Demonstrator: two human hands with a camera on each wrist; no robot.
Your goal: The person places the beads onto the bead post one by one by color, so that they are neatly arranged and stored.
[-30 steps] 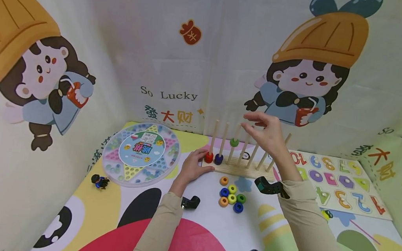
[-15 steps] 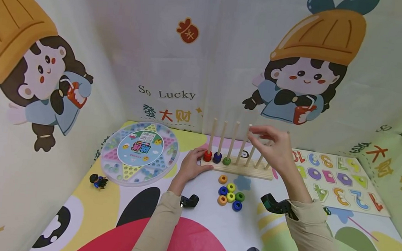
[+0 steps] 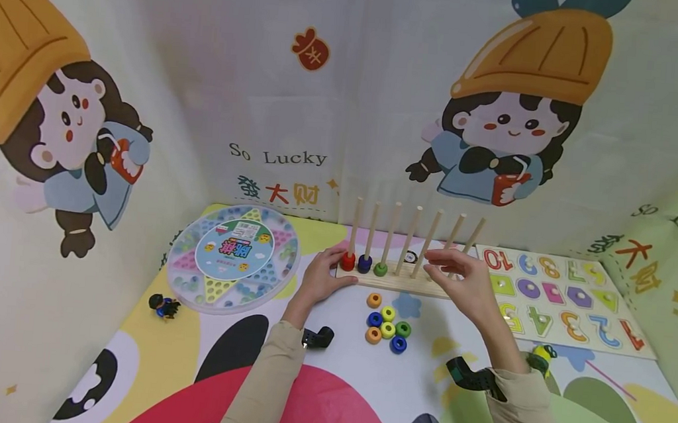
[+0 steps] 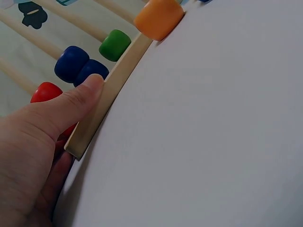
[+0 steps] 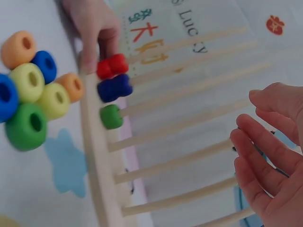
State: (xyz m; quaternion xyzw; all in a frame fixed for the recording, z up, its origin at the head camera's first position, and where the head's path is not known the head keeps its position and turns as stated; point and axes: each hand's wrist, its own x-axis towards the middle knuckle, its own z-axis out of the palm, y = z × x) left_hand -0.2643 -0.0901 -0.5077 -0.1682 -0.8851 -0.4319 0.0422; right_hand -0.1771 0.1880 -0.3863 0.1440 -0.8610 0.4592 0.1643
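Observation:
A wooden peg rack [image 3: 390,283] stands on the mat with several upright rods. Red beads [image 3: 348,261], blue beads [image 3: 365,264] and a green bead [image 3: 380,269] sit at the bottom of its first three rods. My left hand [image 3: 323,280] grips the rack's left end, thumb on the front edge [image 4: 90,87]. My right hand [image 3: 459,281] hovers open and empty in front of the rack's right rods, fingers relaxed [image 5: 265,156]. Several loose beads [image 3: 386,325], orange, blue, yellow and green, lie in a cluster in front of the rack.
A round Chinese checkers board [image 3: 234,258] lies at the left. A number puzzle board [image 3: 565,302] lies at the right. A small dark toy figure [image 3: 163,305] sits near the left front, a yellow-green toy [image 3: 543,352] near my right wrist. Printed fabric walls enclose the mat.
The green bead slid down the third rod to the base. My right hand let go, dropped from above the rods and moved right, low in front of the rack. The left hand stayed.

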